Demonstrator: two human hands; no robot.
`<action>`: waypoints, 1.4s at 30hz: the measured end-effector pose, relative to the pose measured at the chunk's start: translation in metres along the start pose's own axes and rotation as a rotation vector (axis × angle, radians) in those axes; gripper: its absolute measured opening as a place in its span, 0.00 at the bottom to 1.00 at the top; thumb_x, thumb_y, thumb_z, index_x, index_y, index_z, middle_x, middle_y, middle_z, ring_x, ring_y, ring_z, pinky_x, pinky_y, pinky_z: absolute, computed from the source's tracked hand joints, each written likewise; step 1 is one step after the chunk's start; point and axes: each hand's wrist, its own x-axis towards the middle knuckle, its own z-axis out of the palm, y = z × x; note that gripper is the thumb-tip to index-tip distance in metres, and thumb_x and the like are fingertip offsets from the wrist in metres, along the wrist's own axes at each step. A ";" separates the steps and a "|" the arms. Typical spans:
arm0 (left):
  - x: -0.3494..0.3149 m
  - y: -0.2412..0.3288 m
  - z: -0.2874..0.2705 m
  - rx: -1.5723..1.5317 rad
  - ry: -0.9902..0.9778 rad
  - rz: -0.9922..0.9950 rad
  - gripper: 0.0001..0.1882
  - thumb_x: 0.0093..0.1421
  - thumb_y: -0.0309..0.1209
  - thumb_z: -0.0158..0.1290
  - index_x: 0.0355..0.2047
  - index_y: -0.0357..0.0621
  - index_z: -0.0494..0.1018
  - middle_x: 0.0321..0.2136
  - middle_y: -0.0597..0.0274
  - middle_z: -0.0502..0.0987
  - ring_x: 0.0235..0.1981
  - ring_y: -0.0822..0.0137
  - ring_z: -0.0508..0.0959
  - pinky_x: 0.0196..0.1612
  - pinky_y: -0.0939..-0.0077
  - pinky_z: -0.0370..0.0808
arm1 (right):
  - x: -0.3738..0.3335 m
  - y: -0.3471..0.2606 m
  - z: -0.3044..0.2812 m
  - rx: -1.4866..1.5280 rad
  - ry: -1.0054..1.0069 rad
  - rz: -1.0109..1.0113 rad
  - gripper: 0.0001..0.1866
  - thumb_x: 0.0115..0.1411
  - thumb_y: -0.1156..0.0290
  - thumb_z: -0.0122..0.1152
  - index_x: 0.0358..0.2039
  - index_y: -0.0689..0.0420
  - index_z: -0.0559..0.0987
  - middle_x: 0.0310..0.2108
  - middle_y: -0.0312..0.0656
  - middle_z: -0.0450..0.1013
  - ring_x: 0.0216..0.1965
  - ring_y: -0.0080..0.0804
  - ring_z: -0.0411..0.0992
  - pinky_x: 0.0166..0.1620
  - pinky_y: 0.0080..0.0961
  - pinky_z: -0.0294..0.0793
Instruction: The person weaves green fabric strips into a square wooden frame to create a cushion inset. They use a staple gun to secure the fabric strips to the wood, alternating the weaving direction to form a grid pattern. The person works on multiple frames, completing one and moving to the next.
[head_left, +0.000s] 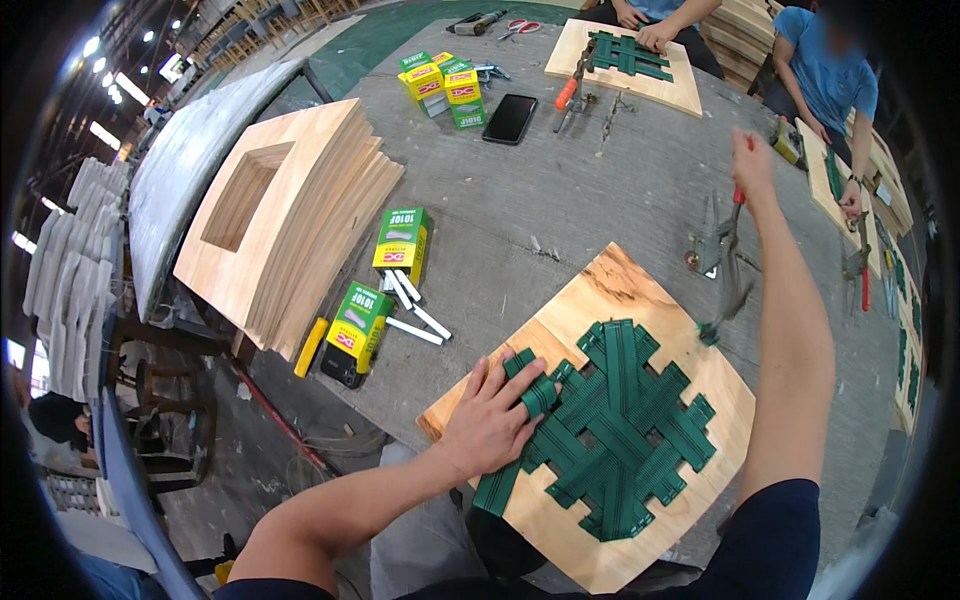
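Note:
A square wooden board (610, 268) lies turned cornerwise in front of me. Green webbing straps (625, 430) are woven across its middle. My left hand (490, 420) rests on the board's left side, its fingers over a loose, folded end of green webbing (538, 392). Away from the board on the right, my raised right hand (754, 165) is closed round the red handle of a long metal tool (738, 240). Motion blurs the tool, so its exact kind is unclear. Something small and green (709, 334) is at its lower end, beside the board's right edge.
Wooden frames (330, 215) are stacked at the left. Nearer are green-yellow boxes (402, 240), white staple strips (413, 331) and a yellow cutter (311, 347). Farther off lie a phone (510, 119) and red-handled pliers (567, 95). Two people work on boards (680, 88) across the table.

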 end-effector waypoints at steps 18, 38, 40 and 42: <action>-0.015 -0.006 0.014 -0.065 0.347 0.006 0.18 0.70 0.39 0.51 0.46 0.36 0.80 0.67 0.49 0.66 0.65 0.48 0.68 0.71 0.43 0.58 | -0.461 -0.037 -0.240 -0.024 -0.357 0.298 0.08 0.70 0.69 0.58 0.39 0.60 0.78 0.25 0.33 0.74 0.24 0.20 0.72 0.28 0.22 0.72; -0.234 0.118 0.009 -2.102 -0.273 -0.514 0.21 0.73 0.39 0.53 0.58 0.37 0.71 0.45 0.54 0.80 0.40 0.62 0.84 0.43 0.63 0.83 | -0.601 -0.073 -0.194 1.006 -0.404 0.752 0.24 0.68 0.57 0.64 0.56 0.62 0.76 0.46 0.43 0.81 0.40 0.33 0.81 0.36 0.31 0.81; -0.221 0.124 0.016 -2.202 -0.199 -0.487 0.24 0.73 0.42 0.54 0.60 0.37 0.69 0.49 0.54 0.79 0.46 0.61 0.82 0.49 0.62 0.81 | -0.615 -0.083 -0.179 1.045 -0.369 0.732 0.23 0.69 0.61 0.63 0.56 0.63 0.77 0.49 0.43 0.80 0.45 0.32 0.80 0.45 0.31 0.80; -0.202 0.139 0.009 -2.185 0.011 -0.593 0.26 0.72 0.42 0.55 0.62 0.37 0.67 0.54 0.55 0.78 0.53 0.61 0.80 0.56 0.61 0.78 | -0.634 -0.098 -0.173 1.099 -0.360 0.724 0.23 0.69 0.64 0.63 0.59 0.65 0.76 0.55 0.43 0.78 0.52 0.32 0.77 0.57 0.31 0.75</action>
